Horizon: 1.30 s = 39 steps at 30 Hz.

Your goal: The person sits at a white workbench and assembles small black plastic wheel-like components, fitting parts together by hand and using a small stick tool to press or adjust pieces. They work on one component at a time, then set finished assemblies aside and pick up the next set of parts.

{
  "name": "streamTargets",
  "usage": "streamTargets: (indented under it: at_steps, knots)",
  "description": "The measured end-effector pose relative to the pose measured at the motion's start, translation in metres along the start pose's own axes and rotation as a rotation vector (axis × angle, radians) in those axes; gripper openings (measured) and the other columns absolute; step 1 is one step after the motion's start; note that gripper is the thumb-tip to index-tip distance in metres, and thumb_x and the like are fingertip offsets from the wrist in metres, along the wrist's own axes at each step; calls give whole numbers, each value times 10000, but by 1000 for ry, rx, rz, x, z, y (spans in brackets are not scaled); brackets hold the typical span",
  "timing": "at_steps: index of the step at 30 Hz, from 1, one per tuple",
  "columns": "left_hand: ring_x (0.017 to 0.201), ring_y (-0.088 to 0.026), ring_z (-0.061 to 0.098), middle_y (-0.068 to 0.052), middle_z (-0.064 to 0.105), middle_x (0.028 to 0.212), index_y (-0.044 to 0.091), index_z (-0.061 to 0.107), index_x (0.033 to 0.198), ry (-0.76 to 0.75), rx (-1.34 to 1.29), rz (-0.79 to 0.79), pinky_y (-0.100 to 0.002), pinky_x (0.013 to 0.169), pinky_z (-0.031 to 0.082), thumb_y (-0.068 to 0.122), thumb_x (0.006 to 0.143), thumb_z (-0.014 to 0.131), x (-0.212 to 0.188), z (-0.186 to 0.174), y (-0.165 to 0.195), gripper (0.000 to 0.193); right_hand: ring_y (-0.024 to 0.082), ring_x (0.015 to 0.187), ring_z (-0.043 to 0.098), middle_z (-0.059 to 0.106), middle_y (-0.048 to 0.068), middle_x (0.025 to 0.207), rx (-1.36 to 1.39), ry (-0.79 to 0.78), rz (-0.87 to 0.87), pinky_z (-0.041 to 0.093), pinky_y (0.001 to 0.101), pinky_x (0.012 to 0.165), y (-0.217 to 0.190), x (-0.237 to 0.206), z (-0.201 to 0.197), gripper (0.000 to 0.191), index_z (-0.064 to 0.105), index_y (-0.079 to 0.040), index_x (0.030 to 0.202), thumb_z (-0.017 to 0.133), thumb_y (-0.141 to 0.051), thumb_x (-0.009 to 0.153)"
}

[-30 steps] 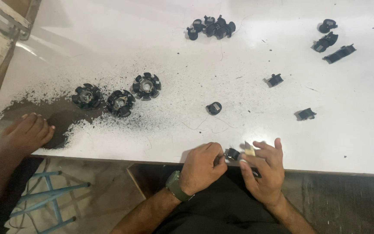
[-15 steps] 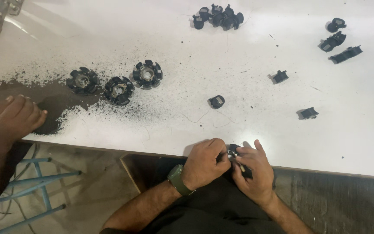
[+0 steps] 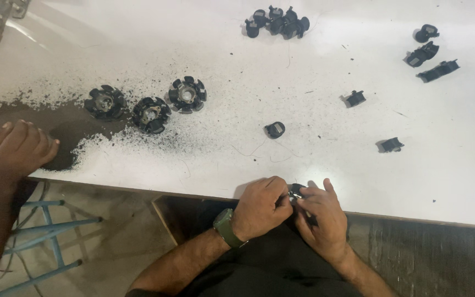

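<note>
— Hands at the near edge of the surface: left hand and right hand both pinch one small black part between them.

— Looks light, stiff, easily dropped; best held by its sides. Open room ahead; another person's hand rests far left.

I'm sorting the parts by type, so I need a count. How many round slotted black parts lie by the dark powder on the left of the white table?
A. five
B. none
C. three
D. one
C: three round slotted parts lie in a loose row beside the dark powder on the white table.
</note>
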<state>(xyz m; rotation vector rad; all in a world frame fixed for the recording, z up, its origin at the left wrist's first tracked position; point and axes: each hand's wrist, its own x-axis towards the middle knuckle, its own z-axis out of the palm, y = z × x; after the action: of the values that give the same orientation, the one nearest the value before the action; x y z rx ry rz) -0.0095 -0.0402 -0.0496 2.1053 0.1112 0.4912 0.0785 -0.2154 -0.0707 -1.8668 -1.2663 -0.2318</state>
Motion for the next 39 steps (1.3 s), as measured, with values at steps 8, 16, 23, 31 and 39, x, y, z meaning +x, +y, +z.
streamTargets:
  at_steps: [8, 16, 23, 31, 39]
  knots:
    - [693, -276, 634, -96, 626, 754, 60, 577, 834, -183, 121, -98, -443, 635, 512, 128, 850, 671, 8, -14, 2, 117, 325, 1154, 685, 702, 152, 1078, -73, 43, 64, 373, 588, 1193, 8, 6, -7, 353, 615, -61, 1045, 770, 41, 745]
    - [938, -308, 607, -160, 597, 1117, -31, 642, 1165, 179, 513, 89, -423, 722, 524, 361, 828, 781, 72, -59, -23, 535, 295, 1130, 669, 672, 126, 1108, -158, 333, 152, 279, 612, 1310, 40, 21, -36, 187, 613, -54, 1123, 657, -6, 948]
    - [942, -260, 599, -81, 660, 991, 87, 689, 1053, -100, 613, -39, -441, 772, 514, 275, 860, 703, 90, -44, -18, 270, 292, 1250, 606, 680, 81, 1068, -227, 28, 230, 212, 603, 1280, 26, 25, -30, 230, 698, -119, 1046, 659, -19, 843]
    - [763, -242, 630, -76, 664, 776, 74, 662, 1042, -234, 398, -201, -414, 685, 495, 376, 859, 750, 41, -32, 21, 364, 357, 1274, 486, 611, 123, 1154, -194, -184, 95, 135, 685, 1140, -5, 40, -20, 538, 689, -82, 1155, 838, -257, 670]
    - [812, -254, 673, -63, 707, 880, 34, 651, 1217, -103, 171, 90, -405, 733, 550, 299, 848, 777, 19, -43, 20, 471, 281, 1284, 541, 618, 70, 1147, -259, -173, 156, 210, 648, 1217, -1, 38, -10, 424, 701, -109, 1137, 840, -231, 756]
